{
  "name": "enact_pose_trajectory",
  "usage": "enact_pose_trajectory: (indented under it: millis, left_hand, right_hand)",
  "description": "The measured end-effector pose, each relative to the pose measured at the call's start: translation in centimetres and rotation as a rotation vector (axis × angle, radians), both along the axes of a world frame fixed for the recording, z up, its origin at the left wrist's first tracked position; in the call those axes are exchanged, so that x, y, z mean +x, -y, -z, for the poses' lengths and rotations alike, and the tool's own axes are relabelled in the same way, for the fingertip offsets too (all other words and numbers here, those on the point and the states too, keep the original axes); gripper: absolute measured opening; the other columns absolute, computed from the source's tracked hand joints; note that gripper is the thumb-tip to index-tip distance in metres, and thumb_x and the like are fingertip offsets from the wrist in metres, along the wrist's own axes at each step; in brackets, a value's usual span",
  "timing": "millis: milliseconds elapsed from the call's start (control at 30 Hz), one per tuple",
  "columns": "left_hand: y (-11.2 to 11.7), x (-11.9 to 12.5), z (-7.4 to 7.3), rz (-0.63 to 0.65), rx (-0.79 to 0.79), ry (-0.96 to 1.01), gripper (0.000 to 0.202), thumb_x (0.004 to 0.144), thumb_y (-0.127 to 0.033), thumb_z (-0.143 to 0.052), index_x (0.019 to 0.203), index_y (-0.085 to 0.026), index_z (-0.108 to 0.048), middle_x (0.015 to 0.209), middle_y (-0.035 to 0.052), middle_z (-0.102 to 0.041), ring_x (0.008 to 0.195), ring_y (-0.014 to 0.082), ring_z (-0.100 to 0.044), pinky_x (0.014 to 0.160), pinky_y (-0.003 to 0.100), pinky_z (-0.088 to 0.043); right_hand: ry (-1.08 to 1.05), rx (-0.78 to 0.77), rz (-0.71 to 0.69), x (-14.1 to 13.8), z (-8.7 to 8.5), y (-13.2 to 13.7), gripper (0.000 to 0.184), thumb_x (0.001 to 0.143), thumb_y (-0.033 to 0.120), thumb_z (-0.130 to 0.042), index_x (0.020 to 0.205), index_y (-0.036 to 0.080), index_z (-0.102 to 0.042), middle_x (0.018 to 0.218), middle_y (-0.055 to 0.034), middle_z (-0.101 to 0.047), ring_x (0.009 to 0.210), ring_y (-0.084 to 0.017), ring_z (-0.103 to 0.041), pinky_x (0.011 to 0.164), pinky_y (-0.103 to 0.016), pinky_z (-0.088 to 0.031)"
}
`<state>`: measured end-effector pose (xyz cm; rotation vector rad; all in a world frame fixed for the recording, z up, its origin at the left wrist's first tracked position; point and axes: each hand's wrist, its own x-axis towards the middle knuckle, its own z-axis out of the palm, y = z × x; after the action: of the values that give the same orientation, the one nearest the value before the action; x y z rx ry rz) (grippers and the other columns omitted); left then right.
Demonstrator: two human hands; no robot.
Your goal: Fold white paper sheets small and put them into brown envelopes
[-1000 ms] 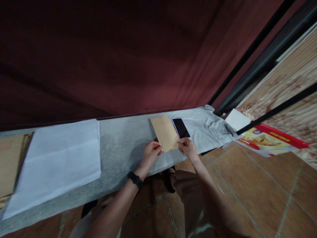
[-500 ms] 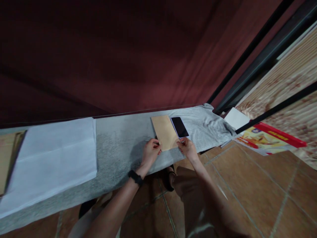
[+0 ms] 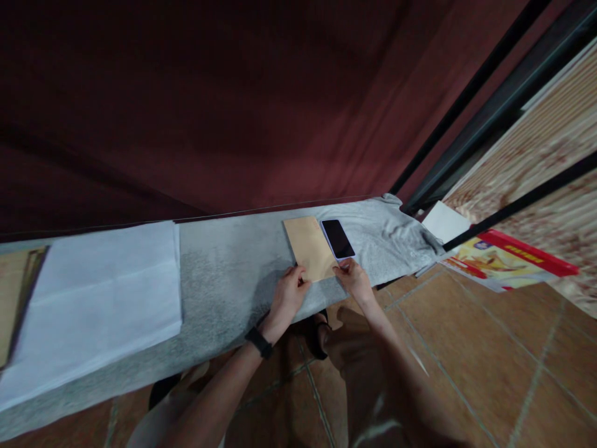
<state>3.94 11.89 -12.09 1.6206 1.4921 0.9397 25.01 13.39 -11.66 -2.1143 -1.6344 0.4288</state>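
Note:
A tan paper envelope (image 3: 308, 246) lies on the grey cloth that covers a narrow table (image 3: 224, 261). My left hand (image 3: 290, 290), with a black band on its wrist, has its fingers closed on the envelope's near left corner. At the near right corner, my right hand (image 3: 353, 279) pinches the edge between thumb and fingers. A smartphone (image 3: 338, 239) with a dark screen and a pale purple rim lies just right of the envelope, close to my right fingertips.
On the left is a stack of large white paper sheets (image 3: 107, 292), with brown paper (image 3: 13, 286) beyond it. A dark red curtain (image 3: 224, 124) hangs behind the table. At right stand black poles and a colourful printed box (image 3: 504, 260) above the tiled floor (image 3: 466, 330).
My left hand has shifted slightly right and towards me along the envelope's near edge, its fingers now drawn closer together. My right hand, the envelope and the smartphone are almost unmoved.

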Motion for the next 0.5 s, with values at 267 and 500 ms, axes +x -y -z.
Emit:
enact_pose_trajectory:
  millis: [267,500]
  left_hand:
    - [0.6,0.1,-1.5,0.100,0.086,-0.345,0.025,0.088,-0.016,-0.064,0.113,-0.018,-0.066,0.111,0.0070,-0.065,0.091,0.0170,-0.066,0.083,0.028,-0.052]
    - [1.1,0.2,-1.9,0.144,0.102,-0.403,0.020,0.094,-0.017,-0.055,0.110,-0.019,-0.067,0.113,0.0091,-0.066,0.099,0.0207,-0.067,0.085,0.029,-0.052]
  right_hand:
    - [0.064,-0.058,0.019,-0.2,-0.9,0.1,0.018,0.091,0.037,-0.066,0.101,0.023,-0.064,0.088,-0.0036,-0.075,0.086,-0.020,-0.072,0.071,-0.026,-0.046]
    - [0.016,-0.016,0.005,-0.4,-1.4,0.3,0.014,0.089,0.033,-0.066,0.098,0.023,-0.065,0.083,-0.0022,-0.074,0.081,-0.020,-0.072,0.069,-0.026,-0.047]
